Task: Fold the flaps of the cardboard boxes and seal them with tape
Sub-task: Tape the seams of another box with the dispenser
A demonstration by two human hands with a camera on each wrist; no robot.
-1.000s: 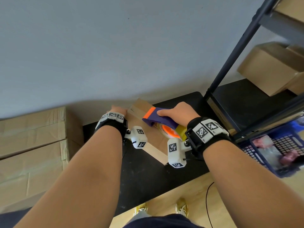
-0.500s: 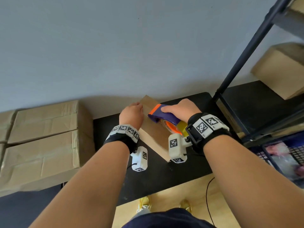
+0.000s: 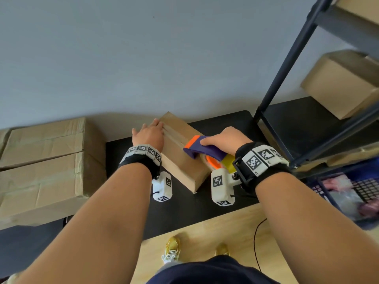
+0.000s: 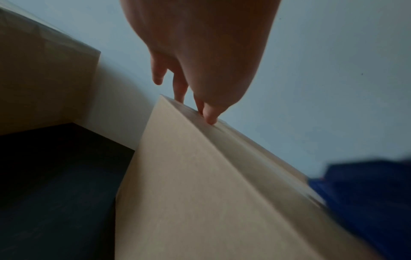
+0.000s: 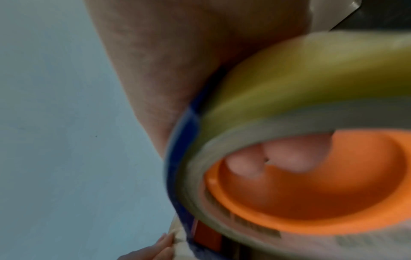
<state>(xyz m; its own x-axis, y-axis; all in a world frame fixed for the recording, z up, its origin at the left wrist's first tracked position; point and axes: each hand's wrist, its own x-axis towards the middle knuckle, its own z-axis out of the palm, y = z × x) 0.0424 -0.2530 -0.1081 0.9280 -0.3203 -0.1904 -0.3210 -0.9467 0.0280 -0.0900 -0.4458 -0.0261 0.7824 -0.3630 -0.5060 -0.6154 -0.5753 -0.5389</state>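
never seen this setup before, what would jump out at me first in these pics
First the bright purple and orange tape dispenser, gripped by the right hand on top of the small cardboard box at the middle of the black table. The left hand lies flat on the box's far end, fingertips on the tape strip. Next, the two stacked large boxes on the left.
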